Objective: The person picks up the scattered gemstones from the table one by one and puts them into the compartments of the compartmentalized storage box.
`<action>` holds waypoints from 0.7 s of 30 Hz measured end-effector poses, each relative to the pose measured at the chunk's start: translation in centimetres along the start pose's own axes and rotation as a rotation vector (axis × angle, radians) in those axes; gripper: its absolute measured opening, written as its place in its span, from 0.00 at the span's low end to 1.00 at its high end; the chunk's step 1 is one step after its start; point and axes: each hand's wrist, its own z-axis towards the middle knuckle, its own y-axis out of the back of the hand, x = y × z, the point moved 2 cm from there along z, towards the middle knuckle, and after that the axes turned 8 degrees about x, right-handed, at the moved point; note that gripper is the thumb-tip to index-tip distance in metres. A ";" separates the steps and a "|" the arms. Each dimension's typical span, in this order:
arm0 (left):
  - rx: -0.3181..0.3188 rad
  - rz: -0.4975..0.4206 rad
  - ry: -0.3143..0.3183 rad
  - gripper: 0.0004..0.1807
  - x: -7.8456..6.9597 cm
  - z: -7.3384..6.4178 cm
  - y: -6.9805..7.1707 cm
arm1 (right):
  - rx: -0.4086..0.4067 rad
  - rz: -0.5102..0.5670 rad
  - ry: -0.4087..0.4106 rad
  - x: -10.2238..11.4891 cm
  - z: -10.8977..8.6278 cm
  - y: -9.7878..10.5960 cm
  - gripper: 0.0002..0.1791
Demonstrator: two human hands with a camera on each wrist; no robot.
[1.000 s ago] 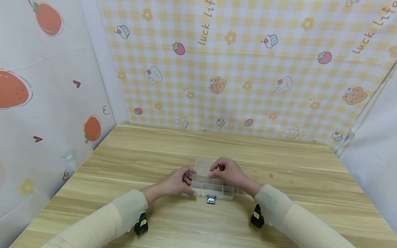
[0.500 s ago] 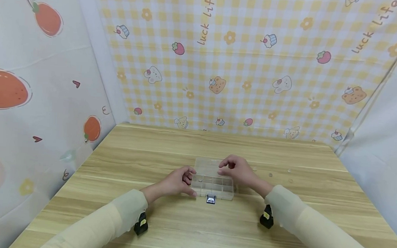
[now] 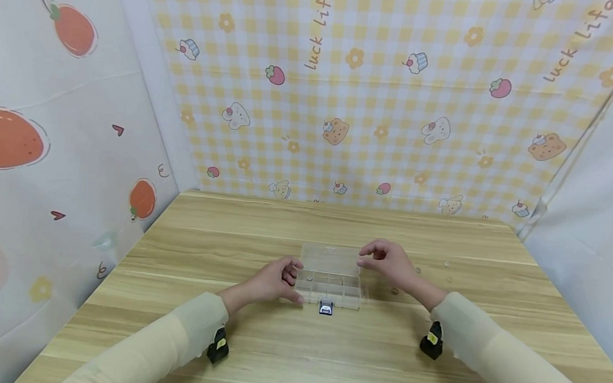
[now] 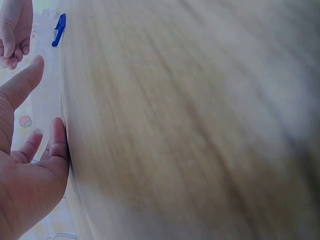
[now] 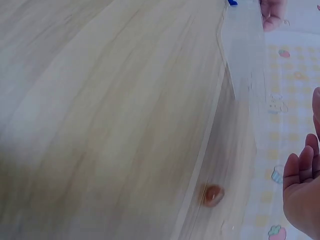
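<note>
A clear plastic compartment box [image 3: 335, 289] stands on the table with its lid [image 3: 330, 257] flipped back. A blue latch [image 3: 326, 307] sticks out at its front. One small round piece [image 3: 309, 278] lies in a back-left compartment. My left hand [image 3: 274, 280] holds the box's left end, thumb at the front corner and index finger by the hinge side. In the left wrist view its lower fingers [image 4: 58, 145] are bent near the tabletop. My right hand [image 3: 390, 263] hovers by the lid's right edge, fingers loosely bent, thumb and index apart, nothing between them.
Several small round pieces are scattered right of the box, among them a pale one [image 3: 446, 263], a greyish one [image 3: 418, 270] and a glossy brown one [image 5: 213, 195] under the right forearm. Patterned cloth [image 3: 343, 100] hangs behind the wooden table [image 3: 254, 352].
My right hand has moved right from over the box's compartments to the lid's right edge, uncovering the compartments and the lid. My left hand and the box have stayed in place.
</note>
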 end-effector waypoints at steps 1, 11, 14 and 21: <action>0.000 0.001 0.000 0.38 0.0 0.0 0.0 | -0.007 0.002 -0.003 -0.1 -0.2 0.2 0.09; -0.002 0.007 -0.003 0.37 -0.3 -0.1 0.0 | -0.058 0.024 -0.035 -1.4 -1.5 2.4 0.15; -0.003 0.008 -0.005 0.37 -0.2 -0.1 0.0 | -0.071 0.033 -0.045 -1.9 -1.9 2.9 0.16; -0.003 0.009 -0.005 0.37 -0.1 -0.1 0.0 | -0.100 0.020 -0.075 -2.8 -3.2 4.3 0.19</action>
